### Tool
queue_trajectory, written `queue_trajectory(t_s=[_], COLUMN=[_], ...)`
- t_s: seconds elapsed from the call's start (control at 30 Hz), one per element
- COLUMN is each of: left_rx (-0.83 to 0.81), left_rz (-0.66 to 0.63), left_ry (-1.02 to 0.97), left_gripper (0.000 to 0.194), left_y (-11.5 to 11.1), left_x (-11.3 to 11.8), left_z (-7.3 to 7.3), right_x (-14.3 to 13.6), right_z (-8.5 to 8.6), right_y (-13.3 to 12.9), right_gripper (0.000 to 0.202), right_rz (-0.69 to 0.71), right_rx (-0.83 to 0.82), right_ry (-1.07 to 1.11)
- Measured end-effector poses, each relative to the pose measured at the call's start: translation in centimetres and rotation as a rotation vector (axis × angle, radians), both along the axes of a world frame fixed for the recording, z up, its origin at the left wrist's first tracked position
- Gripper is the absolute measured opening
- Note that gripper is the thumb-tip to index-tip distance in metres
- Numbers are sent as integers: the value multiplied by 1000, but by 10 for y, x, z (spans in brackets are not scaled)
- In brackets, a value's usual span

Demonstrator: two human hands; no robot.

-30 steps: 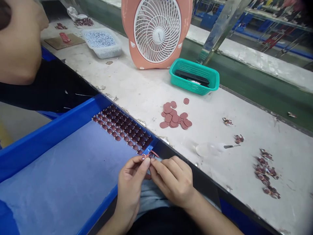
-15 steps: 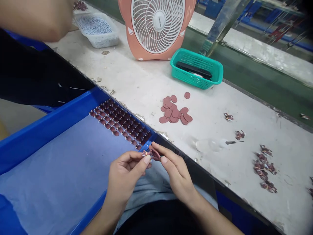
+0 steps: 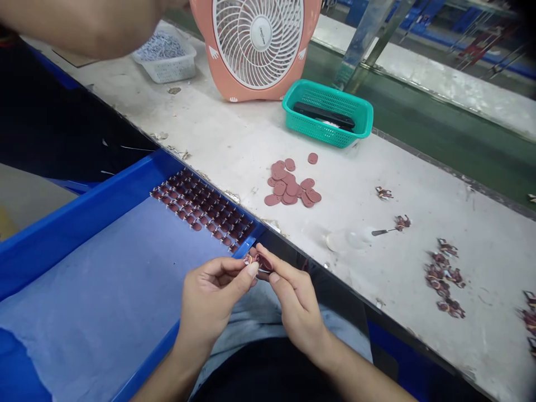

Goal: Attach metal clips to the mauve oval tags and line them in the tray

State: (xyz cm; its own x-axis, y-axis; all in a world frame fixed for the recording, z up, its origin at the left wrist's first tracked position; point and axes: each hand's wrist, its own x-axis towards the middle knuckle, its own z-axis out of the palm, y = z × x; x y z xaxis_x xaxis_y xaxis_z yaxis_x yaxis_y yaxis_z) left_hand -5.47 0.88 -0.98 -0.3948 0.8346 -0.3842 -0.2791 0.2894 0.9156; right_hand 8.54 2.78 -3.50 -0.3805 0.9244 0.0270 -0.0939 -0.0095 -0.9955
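Note:
My left hand (image 3: pixel 209 293) pinches a small reddish-brown bundle (image 3: pixel 249 259) with a pale yellow band, between thumb and fingertips. Facing it, my right hand (image 3: pixel 299 301) grips a reddish-brown oval disc (image 3: pixel 264 261) by its edge. Bundle and disc meet between my fingertips, above my lap at the table's edge; fingers hide exactly how they join. Just beyond my hands, a blue tray (image 3: pixel 104 192) holds rows of similar dark red pieces (image 3: pixel 201 204). Loose oval discs (image 3: pixel 288 187) lie in a pile on the table.
Several small tangled bundles (image 3: pixel 444 277) lie at the right, near a thin dark-handled tool (image 3: pixel 380 232) and a clear bottle-like object (image 3: pixel 345 240). Farther back stand a green basket (image 3: pixel 329 137), a pink fan (image 3: pixel 218 67) and a white basket (image 3: pixel 171 70). Another person's arm (image 3: pixel 96 28) reaches in top left.
The view has shifted slightly, so table things appear farther left. My hands stay together on the bundle and disc, with small finger movements. The other person's arm has moved right.

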Motion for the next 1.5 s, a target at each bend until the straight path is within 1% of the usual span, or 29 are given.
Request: queue_trajectory(t_s=[0.2, 0.37, 0.43, 0.47, 0.5, 0.57, 0.6, 0.63, 0.7, 0.77, 0.8, 0.87, 0.97, 1.03, 1.13, 1.37, 1.5], left_rx=[-18, -26, -40, -53, -71, -127, -162, -210, -279, -339, -370, -428, -481, -495, -513, -573, -563], left_rz=[3, 16, 17, 26, 39, 42, 24, -38, -58, -123, -158, -219, -295, -335, -360, -346, -347], left_ry=[18, -6, 15, 43, 96, 301, 449, 632, 771, 866, 906, 978, 1041, 1052, 1052, 1057, 1056], left_gripper=[19, 21, 23, 25, 29, 36, 39, 40, 35, 27, 26, 25, 30, 31, 31, 32, 33], left_y=[-2, 0, -1, -2, -3, -5, -4, -3, 4, 14, 20, 32, 44, 49, 52, 55, 53], left_x=[-1, 0, -5, -12, -21, -48, -64, -81, -114, -139, -148, -157, -161, -160, -160, -160, -160], left_z=[1, 4, 3, 0, -5, -21, -31, -43, -67, -90, -100, -118, -137, -145, -153, -159, -162], right_x=[-3, -8, -8, -7, -5, 2, 6, 11, 19, 25, 27, 29, 32, 33, 34, 33, 33], right_z=[-3, -2, -3, -4, -5, -9, -11, -14, -21, -27, -29, -32, -33, -32, -31, -28, -25], right_y=[-1, 4, 6, 6, 6, 5, 3, 2, -3, -6, -8, -9, -8, -6, -4, -1, -1], right_gripper=[42, 45, 50, 52, 52, 48, 46, 44, 43, 43, 43, 43, 39, 35, 31, 28, 27], right_rz=[-17, 6, 5, -2, -15, -42, -53, -57, -57, -47, -41, -29, -30, -36, -40, -34, -49], right_rx=[-27, -50, -50, -49, -43, -18, 0, 18, 46, 61, 68, 86, 113, 127, 143, 163, 176], right_ry=[40, 46, 32, 11, -19, -102, -148, -194, -275, -338, -360, -394, -442, -474, -500, -508, -500])
